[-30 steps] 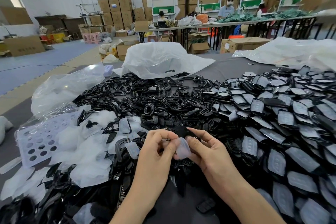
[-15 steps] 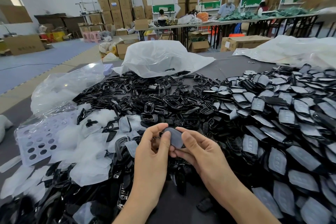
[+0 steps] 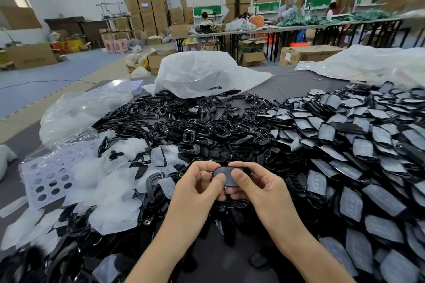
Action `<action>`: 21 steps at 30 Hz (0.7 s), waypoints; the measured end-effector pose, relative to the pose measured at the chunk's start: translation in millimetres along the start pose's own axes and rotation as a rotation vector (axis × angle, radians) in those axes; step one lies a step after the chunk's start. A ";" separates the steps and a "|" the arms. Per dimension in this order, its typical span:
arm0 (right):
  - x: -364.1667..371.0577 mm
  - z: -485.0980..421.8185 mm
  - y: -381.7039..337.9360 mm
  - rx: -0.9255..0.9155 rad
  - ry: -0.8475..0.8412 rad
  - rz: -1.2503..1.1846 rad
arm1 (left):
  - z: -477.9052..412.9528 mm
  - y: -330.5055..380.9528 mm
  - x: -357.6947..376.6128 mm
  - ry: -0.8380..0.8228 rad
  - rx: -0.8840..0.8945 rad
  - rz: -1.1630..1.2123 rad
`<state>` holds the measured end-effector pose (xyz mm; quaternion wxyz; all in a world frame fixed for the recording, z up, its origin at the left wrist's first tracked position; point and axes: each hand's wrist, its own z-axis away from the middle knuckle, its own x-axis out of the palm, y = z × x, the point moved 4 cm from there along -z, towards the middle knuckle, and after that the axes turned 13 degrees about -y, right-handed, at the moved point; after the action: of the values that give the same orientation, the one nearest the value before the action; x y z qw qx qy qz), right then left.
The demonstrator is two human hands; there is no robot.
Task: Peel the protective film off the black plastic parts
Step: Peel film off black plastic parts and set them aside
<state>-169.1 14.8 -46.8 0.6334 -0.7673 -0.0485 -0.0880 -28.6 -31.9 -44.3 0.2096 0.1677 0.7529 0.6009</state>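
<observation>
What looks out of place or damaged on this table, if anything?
Nothing looks damaged. The one oddity: a few black parts lie mixed into the white pile of peeled films on the left, where only films would be expected. The left hand and right hand grip the held part.

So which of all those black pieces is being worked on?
Look at the grey table heaped with black parts. At its near middle, the left hand and right hand meet, both pinching one part. It alone is held above the heap.
</observation>
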 end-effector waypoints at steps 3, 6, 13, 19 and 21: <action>-2.3 -0.7 1.1 0.008 -0.011 0.033 | 1.3 -0.6 -0.1 0.009 0.018 0.012; -5.5 -1.8 1.2 0.003 0.012 0.023 | 1.7 -3.3 2.0 0.004 -0.004 0.011; -6.6 -4.0 5.0 -0.002 -0.006 -0.085 | 2.9 2.7 6.0 0.003 0.044 -0.143; -4.0 -6.6 13.3 0.073 -0.032 -0.242 | 5.2 4.8 5.8 -0.023 0.063 -0.215; -5.5 -7.7 14.5 0.089 -0.037 -0.250 | 5.2 5.1 7.7 -0.049 0.064 -0.221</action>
<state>-172.3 4.7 -60.4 0.6499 -0.7279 -0.1590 -0.1498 -32.5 -22.5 -41.2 0.2875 0.1050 0.7802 0.5456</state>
